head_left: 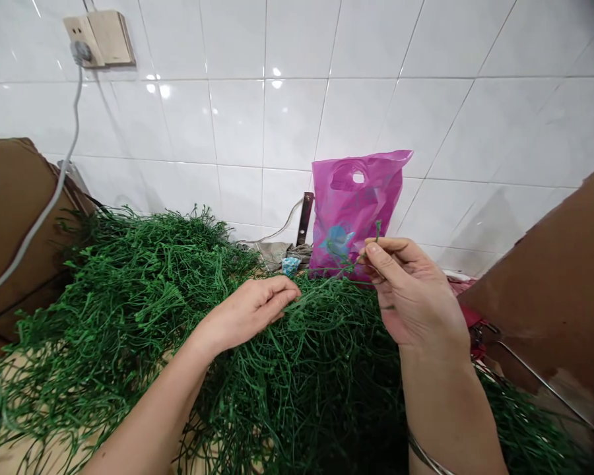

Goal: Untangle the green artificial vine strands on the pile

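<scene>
A large heap of thin green stems (158, 284), seemingly plastic, with small budded tips, spreads over the table. My right hand (416, 297) is raised above the heap's right part, thumb and forefinger pinching a green stem (378, 227) whose tip sticks up past them. Lower and to the left, my left hand (255, 307) is closed, its fingertips together at slightly blurred green strands (321, 293) that stretch towards my right hand. What exactly lies between the left fingertips is partly hidden.
A purple plastic bag (359, 204) stands against the white tiled wall (237, 119). Cardboard boxes flank the heap, one left (20, 218) and one right (559, 284). A grey cable (72, 145) hangs from the socket (99, 39). A dark metal strip (305, 218) leans beside the bag.
</scene>
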{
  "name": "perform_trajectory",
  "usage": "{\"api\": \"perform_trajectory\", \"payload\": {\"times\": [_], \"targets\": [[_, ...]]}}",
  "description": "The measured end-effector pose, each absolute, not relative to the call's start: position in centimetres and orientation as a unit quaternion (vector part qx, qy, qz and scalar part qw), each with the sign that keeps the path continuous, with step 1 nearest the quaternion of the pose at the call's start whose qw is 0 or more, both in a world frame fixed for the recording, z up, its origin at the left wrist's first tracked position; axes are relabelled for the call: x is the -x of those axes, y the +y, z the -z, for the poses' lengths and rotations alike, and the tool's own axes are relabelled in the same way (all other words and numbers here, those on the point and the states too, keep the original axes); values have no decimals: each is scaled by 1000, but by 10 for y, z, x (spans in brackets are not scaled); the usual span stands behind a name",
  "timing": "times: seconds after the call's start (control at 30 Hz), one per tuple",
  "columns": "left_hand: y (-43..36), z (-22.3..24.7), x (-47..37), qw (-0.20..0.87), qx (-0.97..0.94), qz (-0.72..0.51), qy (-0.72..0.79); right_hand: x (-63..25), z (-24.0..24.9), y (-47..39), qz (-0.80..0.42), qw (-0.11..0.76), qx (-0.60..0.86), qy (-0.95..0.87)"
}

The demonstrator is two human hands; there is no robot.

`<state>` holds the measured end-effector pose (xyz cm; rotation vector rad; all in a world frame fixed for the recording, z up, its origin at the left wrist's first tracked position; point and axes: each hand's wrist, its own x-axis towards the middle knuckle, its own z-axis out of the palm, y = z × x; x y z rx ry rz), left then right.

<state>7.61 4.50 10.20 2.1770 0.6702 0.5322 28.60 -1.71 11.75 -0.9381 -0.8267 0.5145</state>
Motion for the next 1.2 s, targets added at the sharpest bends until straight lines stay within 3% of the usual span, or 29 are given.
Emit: {"api": "perform_trajectory", "payload": {"times": [0.2,0.37,0.5,0.6,0.73,1.0,1.2], "targets": [[48,-110,-66,191,-867,-293,354,-272,-112,-10,-295,759,409,-411],[30,-108,-78,246,-829,-384,323,-250,-113,-12,-356,735,396,-419],[23,-100,-90,138,-787,-504,328,-246,-114,-14,-326,746,403,-419],[19,-98,-96,104,-800,-493,325,-245,-114,-15,-272,761,409,-423],[17,-93,-101,159,-828,-450,294,-241,-113,-18,-221,760,418,-447],[29,-95,-99,428,-753,-413,282,-253,-115,-20,-178,737,452,-470],[29,-97,-96,440,-746,-409,288,-267,-123,-33,-126,592,545,-580]]}}
